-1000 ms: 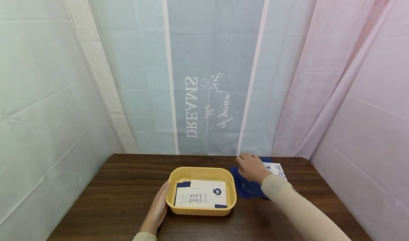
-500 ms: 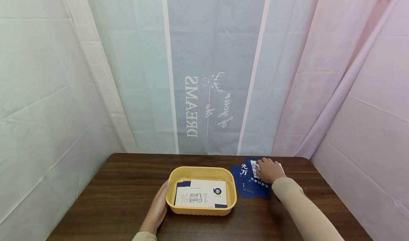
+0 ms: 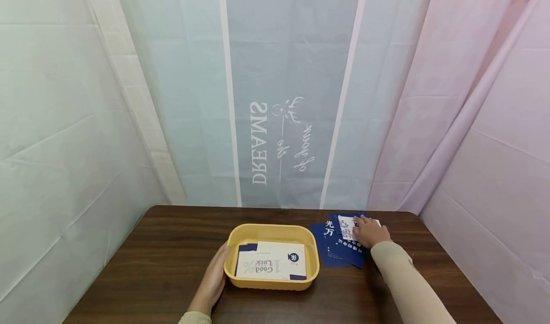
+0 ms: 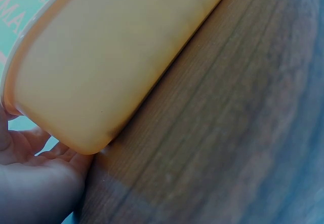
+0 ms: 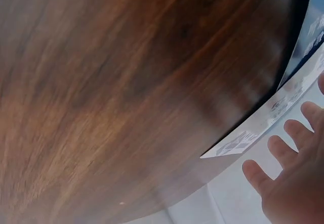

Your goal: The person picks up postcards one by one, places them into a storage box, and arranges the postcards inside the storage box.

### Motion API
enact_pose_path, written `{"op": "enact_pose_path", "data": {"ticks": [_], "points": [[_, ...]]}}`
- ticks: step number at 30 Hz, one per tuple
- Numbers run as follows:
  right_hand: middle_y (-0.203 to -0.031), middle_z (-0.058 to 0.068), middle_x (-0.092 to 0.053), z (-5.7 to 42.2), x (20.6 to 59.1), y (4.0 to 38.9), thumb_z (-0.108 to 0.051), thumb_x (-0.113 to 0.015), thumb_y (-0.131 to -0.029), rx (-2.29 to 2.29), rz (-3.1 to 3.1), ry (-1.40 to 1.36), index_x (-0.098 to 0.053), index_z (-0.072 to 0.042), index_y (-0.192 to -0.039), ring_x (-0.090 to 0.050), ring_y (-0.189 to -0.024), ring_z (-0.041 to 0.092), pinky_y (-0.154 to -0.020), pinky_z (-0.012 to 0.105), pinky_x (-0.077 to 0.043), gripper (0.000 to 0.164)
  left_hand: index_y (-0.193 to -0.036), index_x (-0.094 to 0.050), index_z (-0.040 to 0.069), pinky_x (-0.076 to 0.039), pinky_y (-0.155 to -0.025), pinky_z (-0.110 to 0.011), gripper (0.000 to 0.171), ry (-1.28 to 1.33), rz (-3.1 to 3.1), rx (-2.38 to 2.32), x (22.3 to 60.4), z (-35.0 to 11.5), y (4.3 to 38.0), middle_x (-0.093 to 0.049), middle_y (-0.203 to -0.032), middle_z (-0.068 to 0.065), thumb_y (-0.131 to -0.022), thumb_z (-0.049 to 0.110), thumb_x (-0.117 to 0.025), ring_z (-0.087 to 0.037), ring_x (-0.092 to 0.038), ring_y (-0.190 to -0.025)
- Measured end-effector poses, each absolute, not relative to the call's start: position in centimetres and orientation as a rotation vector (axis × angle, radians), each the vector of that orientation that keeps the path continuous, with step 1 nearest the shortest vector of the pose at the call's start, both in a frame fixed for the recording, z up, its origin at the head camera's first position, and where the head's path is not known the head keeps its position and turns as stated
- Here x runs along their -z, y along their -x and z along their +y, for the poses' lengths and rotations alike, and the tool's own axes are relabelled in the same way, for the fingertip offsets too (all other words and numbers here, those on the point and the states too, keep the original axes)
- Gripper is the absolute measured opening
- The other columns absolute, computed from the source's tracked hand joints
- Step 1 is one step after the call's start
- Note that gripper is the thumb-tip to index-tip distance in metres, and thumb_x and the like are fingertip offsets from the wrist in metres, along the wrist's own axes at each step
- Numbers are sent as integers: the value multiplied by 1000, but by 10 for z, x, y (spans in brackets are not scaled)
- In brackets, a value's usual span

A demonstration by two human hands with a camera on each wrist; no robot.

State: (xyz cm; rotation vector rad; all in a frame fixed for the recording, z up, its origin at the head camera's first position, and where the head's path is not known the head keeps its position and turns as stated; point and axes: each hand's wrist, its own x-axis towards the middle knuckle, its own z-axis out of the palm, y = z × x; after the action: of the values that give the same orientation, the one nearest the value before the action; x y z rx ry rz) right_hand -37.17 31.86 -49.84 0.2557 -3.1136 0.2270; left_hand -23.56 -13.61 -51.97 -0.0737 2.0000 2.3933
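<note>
In the head view, my left hand (image 3: 212,275) rests along the outer left side of a yellow plastic basket (image 3: 271,284), its fingers pointing away from me. The left wrist view shows that hand (image 4: 43,176) touching the basket's corner (image 4: 76,107). White and dark blue printed cards (image 3: 272,259) lie inside, one reading "Good Luck". To the right, my right hand (image 3: 370,231) is at a white printed card (image 3: 346,228) on top of blue printed cards (image 3: 337,253). In the right wrist view, the right hand's fingers (image 5: 281,153) are spread beside the white card's edge (image 5: 238,144).
The basket and loose cards share a dark wood-grain table (image 3: 172,252). A pale blue-grey curtain (image 3: 292,66) with mirrored white lettering hangs behind it. White cloth hangs at the left (image 3: 64,147) and right (image 3: 507,171).
My right hand has moved rightward off the blue cards to the white card, uncovering white characters on the blue ones. The white card has shifted left. My left hand and the basket stay put.
</note>
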Motion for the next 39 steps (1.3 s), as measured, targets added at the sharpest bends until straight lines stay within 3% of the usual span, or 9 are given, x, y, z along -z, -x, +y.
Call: {"op": "enact_pose_path", "data": {"ticks": [14,22,27,30,39], "points": [[-148,34,-40,317,494,372,-25,-41,-100,-189,-3181,-214,-48,4,-145,-36,-133,56,-102,74,-30,54,-157,-13,-6,-7,-118,-59,75,142,2014,-2346,517,-135,237,-7,-163,-27,-109,47,-33,-42,-5,-150],[-142,34,-46,326,478,379,-44,-63,-92,-212,-3319,-270,-54,0,-142,-38,-129,58,-100,74,-33,67,-157,-13,-6,-6,-118,-59,74,120,2008,-2361,519,-136,236,-8,-163,-27,-109,46,-34,-42,-6,-150],[-139,34,-46,332,472,380,-55,-80,-79,-277,-3367,-248,-55,-2,-140,-37,-129,57,-99,74,-34,85,-157,-14,-5,-6,-118,-59,74,130,2021,-2352,518,-136,236,-9,-163,-27,-109,47,-34,-42,-6,-150],[-138,34,-46,330,469,378,-57,-83,-73,-294,-3371,-189,-56,-2,-138,-37,-128,56,-98,74,-34,89,-158,-14,-4,-6,-118,-60,74,134,2034,-2342,518,-136,235,-9,-163,-26,-109,47,-33,-42,-5,-150],[-127,30,-48,329,471,376,-56,-87,-70,-386,-3364,-87,-56,-3,-136,-43,-119,48,-91,73,-41,90,-158,-15,-3,-6,-118,-61,74,147,2034,-2338,519,-136,237,-10,-164,-25,-108,50,-32,-41,-6,-150]]}}
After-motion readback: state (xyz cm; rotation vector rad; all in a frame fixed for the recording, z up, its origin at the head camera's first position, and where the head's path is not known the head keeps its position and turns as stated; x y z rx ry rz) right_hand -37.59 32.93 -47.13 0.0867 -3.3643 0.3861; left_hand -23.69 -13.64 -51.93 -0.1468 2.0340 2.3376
